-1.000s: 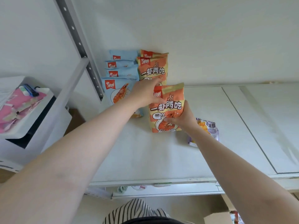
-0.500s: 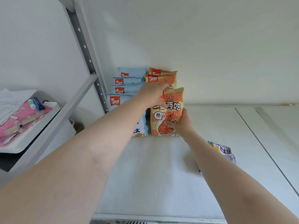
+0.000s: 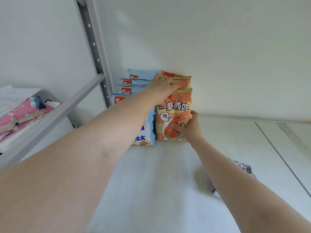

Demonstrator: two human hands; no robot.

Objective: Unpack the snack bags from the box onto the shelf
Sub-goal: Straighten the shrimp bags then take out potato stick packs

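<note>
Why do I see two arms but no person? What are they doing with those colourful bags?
The camera sits on the person's head and looks down, so you see only their arms reaching forward, as if they were yours. There is no machine here, just two bare hands. In front is a white shelf by a wall. Blue snack bags stand in a row at the back, with orange snack bags beside them. The right hand grips the front orange bag low down, thumb on its front. The left hand rests across the tops of the orange bags. A purple bag lies on the shelf, partly hidden under the right arm.
</note>
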